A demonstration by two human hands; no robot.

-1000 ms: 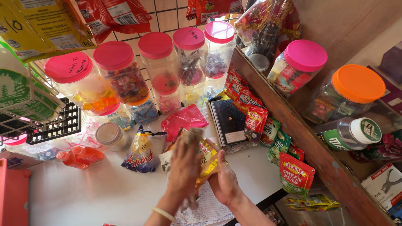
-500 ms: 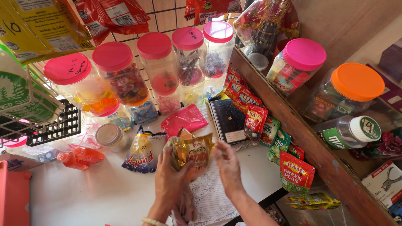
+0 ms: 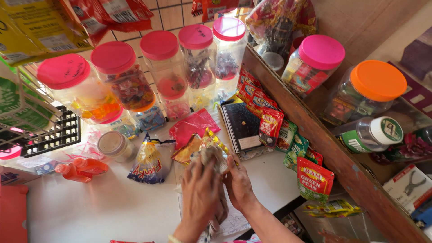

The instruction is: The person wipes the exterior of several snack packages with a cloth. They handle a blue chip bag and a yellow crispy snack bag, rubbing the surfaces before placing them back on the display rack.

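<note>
Low in the middle of the frame, we have our left hand (image 3: 201, 198) and right hand (image 3: 238, 184) side by side above the white tabletop (image 3: 103, 207). Both grips are clamped on a small crumpled bundle (image 3: 211, 157), held between them just above a sheet of paper (image 3: 234, 222). Yellow snack packets (image 3: 198, 146) lie just beyond it. Pink-lidded jars (image 3: 159, 63) line the upper middle, and a dark notebook (image 3: 243, 128) sits right of centre.
</note>
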